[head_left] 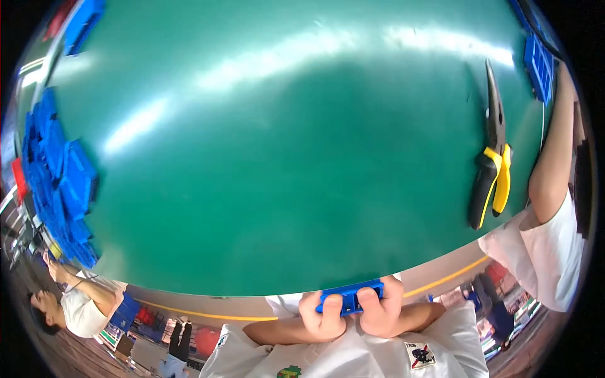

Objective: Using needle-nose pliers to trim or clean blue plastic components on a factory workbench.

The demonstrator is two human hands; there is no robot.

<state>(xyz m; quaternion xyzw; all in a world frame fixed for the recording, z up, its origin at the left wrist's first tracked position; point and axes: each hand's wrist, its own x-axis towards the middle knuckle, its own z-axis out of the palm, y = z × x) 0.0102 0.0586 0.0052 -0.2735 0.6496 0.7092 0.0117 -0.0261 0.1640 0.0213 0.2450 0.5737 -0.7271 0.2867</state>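
Left grip [322, 320], right grip [382, 309] clasp 1 blue part [349, 300]. Pliers [496, 143] right of grips, blue pile [62, 179] left, on table [283, 189].

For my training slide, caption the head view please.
Left hand and right hand hold a blue part by a green table, pliers lying on its right side.

Yellow-and-black pliers [496, 135] on the green table [271, 189], a blurry red object [20, 179], possibly a bin, far left
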